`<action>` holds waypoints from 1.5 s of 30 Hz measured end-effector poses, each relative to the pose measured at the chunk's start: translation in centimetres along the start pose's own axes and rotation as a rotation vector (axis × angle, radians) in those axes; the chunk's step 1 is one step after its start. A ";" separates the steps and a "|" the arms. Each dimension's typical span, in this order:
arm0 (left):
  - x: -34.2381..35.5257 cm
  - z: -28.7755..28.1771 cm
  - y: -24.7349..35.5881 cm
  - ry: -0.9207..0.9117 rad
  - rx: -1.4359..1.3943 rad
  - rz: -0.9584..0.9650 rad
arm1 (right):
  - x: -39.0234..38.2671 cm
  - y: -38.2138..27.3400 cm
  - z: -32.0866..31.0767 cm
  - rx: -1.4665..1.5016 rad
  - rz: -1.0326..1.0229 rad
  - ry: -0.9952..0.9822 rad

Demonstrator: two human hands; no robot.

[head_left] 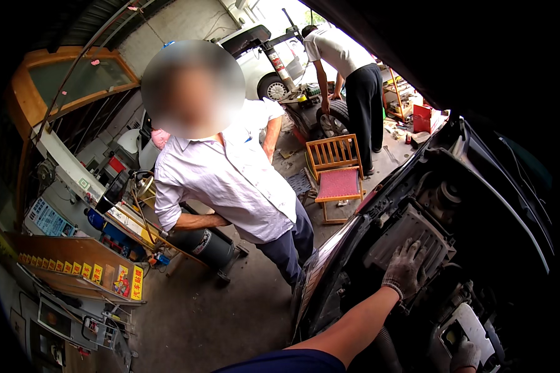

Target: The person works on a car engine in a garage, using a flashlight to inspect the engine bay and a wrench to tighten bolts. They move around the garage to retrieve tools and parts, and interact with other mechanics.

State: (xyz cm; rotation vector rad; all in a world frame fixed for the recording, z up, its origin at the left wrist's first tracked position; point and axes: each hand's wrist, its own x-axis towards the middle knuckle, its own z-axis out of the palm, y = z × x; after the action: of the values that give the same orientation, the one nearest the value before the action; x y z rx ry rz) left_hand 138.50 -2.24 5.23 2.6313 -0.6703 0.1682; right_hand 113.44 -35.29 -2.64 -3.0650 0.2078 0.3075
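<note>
My left hand [406, 268], in a dirty grey knit glove, lies flat with fingers spread on a ribbed grey box cover [410, 233] in the engine bay of a dark car. My right hand [465, 356], also gloved, is low at the right, partly cut by shadow. Its fingers look bent at the edge of a whitish panel [470, 323] with a dark opening. What they grip, if anything, cannot be made out. A round dark part [445, 196] sits just beyond the ribbed cover. Deep shadow hides much of the bay.
Close by on the left stands a person in a pale shirt [230, 180]. Farther back, another person [348, 62] bends over a wheel [335, 118]. A wooden chair with a red seat [339, 183] stands beyond the car's front. The raised hood [379, 37] slants overhead.
</note>
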 end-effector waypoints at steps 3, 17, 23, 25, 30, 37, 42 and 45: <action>0.3 0.4 -0.1 0.009 0.014 0.002 | 0.1 0.5 0.7 -0.038 -0.128 0.100; 0.1 -0.1 -0.1 -0.037 0.020 -0.021 | -0.6 -3.5 -6.9 -0.152 -0.178 0.056; 0.4 0.1 0.0 -0.023 0.015 -0.002 | -0.1 -0.9 -2.3 -0.061 -0.155 0.081; 0.4 0.1 0.0 -0.025 0.018 -0.005 | -0.1 -0.7 -1.9 -0.049 -0.166 0.084; 0.4 0.0 0.0 -0.039 0.019 -0.014 | -0.1 -1.2 -2.2 -0.017 -0.153 0.119; 0.3 0.2 -0.3 -0.022 0.021 -0.015 | -0.1 -0.8 -1.6 -0.032 -0.109 0.102; 0.4 0.2 0.0 -0.009 0.022 -0.006 | -0.2 -0.4 -1.4 -0.032 -0.109 0.107; 0.4 -0.1 0.2 -0.008 0.021 -0.005 | -0.2 -0.3 -1.3 -0.035 -0.097 0.108</action>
State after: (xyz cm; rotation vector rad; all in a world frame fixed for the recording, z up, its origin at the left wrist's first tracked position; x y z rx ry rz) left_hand 138.79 -2.54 5.50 2.6549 -0.6679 0.1637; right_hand 113.59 -35.03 -1.34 -3.1162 0.0576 0.1430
